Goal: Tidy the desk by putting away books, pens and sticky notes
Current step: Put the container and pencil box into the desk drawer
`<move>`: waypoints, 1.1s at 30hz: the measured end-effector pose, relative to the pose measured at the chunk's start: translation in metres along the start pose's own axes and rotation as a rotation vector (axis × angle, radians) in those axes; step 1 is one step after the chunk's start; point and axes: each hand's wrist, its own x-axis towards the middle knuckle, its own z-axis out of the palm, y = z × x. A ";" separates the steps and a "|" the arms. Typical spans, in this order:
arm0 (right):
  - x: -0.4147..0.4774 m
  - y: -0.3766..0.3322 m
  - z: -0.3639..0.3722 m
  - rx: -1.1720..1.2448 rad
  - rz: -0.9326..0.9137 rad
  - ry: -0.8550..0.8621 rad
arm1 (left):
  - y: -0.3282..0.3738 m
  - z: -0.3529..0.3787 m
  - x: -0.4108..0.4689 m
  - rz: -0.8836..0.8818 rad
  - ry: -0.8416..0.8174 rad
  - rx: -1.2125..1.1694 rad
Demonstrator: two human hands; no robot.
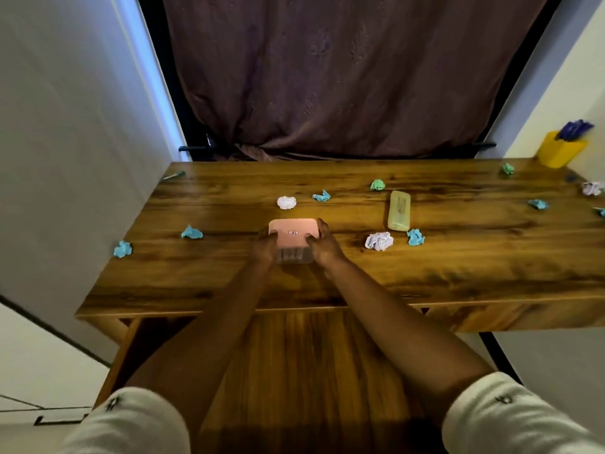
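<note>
From my head camera, centre of the frame: my left hand [265, 246] and right hand [322, 244] are clamped on the two sides of the box [293, 240] (pink lid) on the desk [458, 267]. I should press evenly, so it does not tilt.

Both arms are reaching forward from the near edge of the scene, forearms bare and converging toward the middle. Pale sleeves are sitting pushed up near the elbows. The left hand [265, 245] and the right hand [322, 244] are lying level with each other, a little apart, palms turned inward and facing one another. The fingers [315, 228] of each hand are curling round the sides of a small pink-lidded box [293, 231], pressing it between them.
</note>
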 end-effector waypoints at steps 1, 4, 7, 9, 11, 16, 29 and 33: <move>-0.004 0.003 -0.001 0.018 -0.020 0.004 | -0.001 0.002 -0.006 0.008 0.010 0.031; -0.031 0.016 -0.012 0.065 -0.037 -0.003 | -0.014 0.004 -0.038 0.012 0.021 -0.009; -0.076 0.036 -0.033 0.129 -0.054 -0.021 | -0.041 0.005 -0.079 0.087 -0.039 -0.045; -0.115 0.056 -0.050 0.143 -0.031 -0.033 | -0.056 0.005 -0.115 0.092 -0.064 -0.065; -0.150 0.076 -0.069 0.137 -0.026 -0.033 | -0.072 0.006 -0.152 0.070 -0.120 -0.037; -0.206 0.142 -0.105 0.000 0.047 -0.076 | -0.136 0.020 -0.219 0.003 -0.268 0.200; -0.225 0.203 -0.117 -0.754 -0.191 -0.098 | -0.214 0.038 -0.247 0.404 -0.134 1.405; -0.215 0.200 -0.098 -0.887 -0.430 -0.268 | -0.234 0.013 -0.262 0.589 0.115 1.335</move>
